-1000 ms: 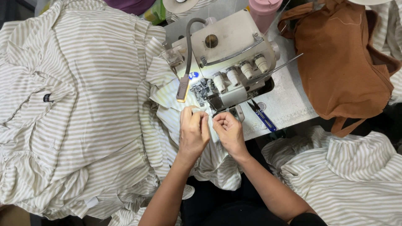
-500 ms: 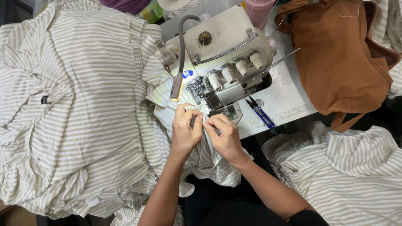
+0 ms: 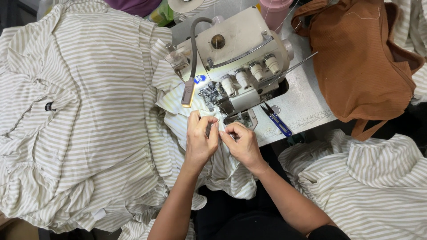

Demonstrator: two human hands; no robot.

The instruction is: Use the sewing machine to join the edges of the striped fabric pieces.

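Observation:
My left hand [image 3: 201, 138] and my right hand [image 3: 240, 143] meet in front of a cream overlock sewing machine [image 3: 235, 58]. Both pinch the edge of a beige-and-white striped fabric piece [image 3: 178, 120] that lies on the machine bed, just before the presser foot [image 3: 213, 94]. The fingertips of the two hands touch each other over the cloth. A small lamp on a bent grey neck [image 3: 188, 91] lights the fabric beside the needle area.
A big heap of the same striped garments [image 3: 75, 111] covers the left. More striped cloth [image 3: 373, 186] lies lower right. A brown bag [image 3: 360, 62] sits on the table's right. Blue thread snips [image 3: 276, 120] lie on the grey table [image 3: 302, 102]. A pink cup [image 3: 273, 11] stands behind.
Both hands have slid a little toward the machine's presser foot with the striped fabric between them. The view has shifted slightly.

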